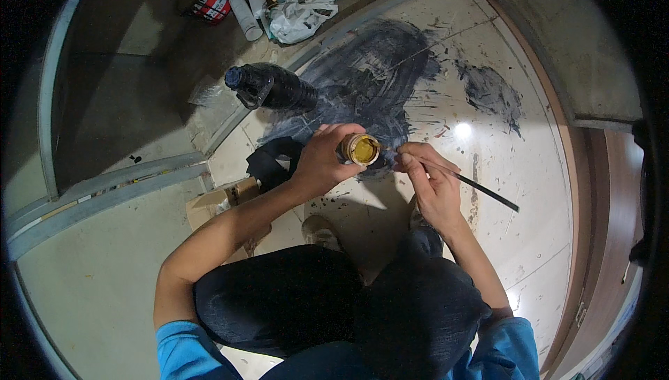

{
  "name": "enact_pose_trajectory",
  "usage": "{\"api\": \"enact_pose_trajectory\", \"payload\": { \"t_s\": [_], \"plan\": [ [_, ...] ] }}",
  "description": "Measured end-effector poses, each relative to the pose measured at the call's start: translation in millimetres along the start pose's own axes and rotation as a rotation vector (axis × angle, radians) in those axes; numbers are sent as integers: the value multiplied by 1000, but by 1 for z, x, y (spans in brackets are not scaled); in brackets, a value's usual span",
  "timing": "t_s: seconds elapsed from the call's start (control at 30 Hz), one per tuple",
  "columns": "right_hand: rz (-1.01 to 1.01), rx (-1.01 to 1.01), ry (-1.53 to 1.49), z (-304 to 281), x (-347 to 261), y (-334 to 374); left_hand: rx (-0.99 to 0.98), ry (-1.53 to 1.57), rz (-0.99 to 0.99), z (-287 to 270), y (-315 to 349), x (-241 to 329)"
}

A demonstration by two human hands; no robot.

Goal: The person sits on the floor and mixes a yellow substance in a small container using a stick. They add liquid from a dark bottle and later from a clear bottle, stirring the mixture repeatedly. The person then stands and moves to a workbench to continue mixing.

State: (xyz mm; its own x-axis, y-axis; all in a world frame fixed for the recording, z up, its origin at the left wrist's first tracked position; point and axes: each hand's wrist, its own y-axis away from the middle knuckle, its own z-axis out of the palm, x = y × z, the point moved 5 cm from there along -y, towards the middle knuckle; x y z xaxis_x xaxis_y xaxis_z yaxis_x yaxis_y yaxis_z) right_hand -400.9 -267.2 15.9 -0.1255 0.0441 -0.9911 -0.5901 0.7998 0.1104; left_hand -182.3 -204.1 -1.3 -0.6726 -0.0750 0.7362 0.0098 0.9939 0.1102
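Observation:
My left hand (pixel 324 160) is wrapped round a small round jar (pixel 363 150) with yellowish contents, its open mouth facing up. In my right hand (pixel 433 188) is a thin paintbrush (pixel 488 194), pinched near its front end, with the dark handle slanting out to the lower right. The brush's tip comes close to the jar's right side; whether it touches cannot be made out. Beyond my left hand lies or leans a dark bottle (pixel 279 88) with a handle, above the black-smeared floor. A black cloth-like thing (pixel 270 162) is beside my left wrist.
Dark smears (pixel 369 66) cover the tiled floor ahead, with another patch (pixel 491 94) at right. A cardboard box (pixel 221 202) stands left of my legs. A white plastic bag (pixel 303 12), a white tube (pixel 244 17) and a red container (pixel 211 3) lie at the back. A wooden door (pixel 617 206) borders the right.

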Motion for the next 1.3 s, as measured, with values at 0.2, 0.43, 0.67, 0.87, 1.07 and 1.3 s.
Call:
{"api": "enact_pose_trajectory", "payload": {
  "t_s": [0.2,0.43,0.67,0.87,1.07,1.3],
  "plan": [
    [34,31,-84,0,1,1,-2,13,33,1,-2,-1],
    [-1,4,11,0,-2,1,-14,-2,52,2,-4,-1],
    [-73,5,69,-2,-7,3,-69,170,-90,6,1,-11],
    [-58,9,19,-2,-12,3,-130,217,-171,9,0,-16],
    [-54,28,-7,-4,-10,1,-146,216,-197,10,4,-17],
    [-25,-36,-32,1,-6,3,-166,266,-178,11,4,-18]
  ]
}}
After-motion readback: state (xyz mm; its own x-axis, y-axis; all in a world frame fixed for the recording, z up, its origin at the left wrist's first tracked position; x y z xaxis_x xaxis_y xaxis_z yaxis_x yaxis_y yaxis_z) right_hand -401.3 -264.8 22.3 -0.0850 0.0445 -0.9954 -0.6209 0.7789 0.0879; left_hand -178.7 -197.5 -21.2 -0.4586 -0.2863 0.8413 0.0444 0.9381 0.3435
